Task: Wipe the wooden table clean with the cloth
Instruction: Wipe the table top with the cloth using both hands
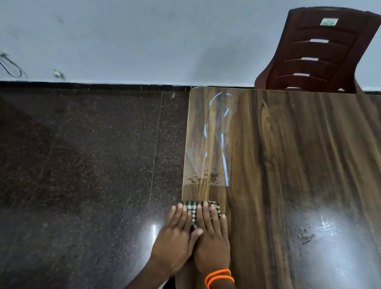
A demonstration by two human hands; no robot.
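The wooden table (297, 176) fills the right half of the view, its left edge running down the middle. A folded checked cloth (194, 210) lies flat near that left edge. My left hand (175, 237) and my right hand (212, 240) press on it side by side, palms down, fingers stretched forward. The left hand partly overhangs the table's edge. An orange bead band circles my right wrist. Beyond the cloth a wet, shiny streak (210, 146) with a few dark spots runs toward the far corner.
A dark red plastic chair (319, 52) stands behind the table's far edge against the pale wall. Dark speckled stone floor (80, 157) lies to the left. A smudged glare patch (329, 230) shows on the table at the right.
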